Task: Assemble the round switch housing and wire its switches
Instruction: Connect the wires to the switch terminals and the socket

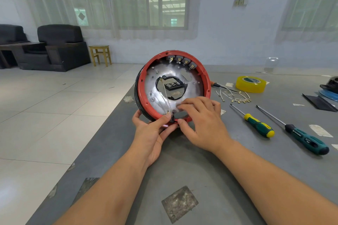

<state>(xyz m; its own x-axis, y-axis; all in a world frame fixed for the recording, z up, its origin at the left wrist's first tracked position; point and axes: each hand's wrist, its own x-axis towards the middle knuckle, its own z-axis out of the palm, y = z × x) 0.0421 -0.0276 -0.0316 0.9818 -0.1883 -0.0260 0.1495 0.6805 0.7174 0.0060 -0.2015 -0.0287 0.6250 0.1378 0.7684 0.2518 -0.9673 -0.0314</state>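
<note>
Inside red housing [207, 86] tilted between both hands: 4 switches [182, 60], wires [164, 95]

Round red plastic switch housing [173, 86] stands tilted on the grey counter [201, 170], held at its near rim by both hands. Right of it: loose white wires [232, 96], yellow tape roll [251, 84] behind them, two screwdrivers [259, 126] nearer.

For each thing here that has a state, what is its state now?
round housing: tilted up on edge, held by both hands
four switches: seated at top rim, terminals bare
left hand: grips lower rim
right hand: fingers at bottom rim
loose wires: lying on table
two screwdrivers: lying unused
yellow tape roll: lying flat
</note>
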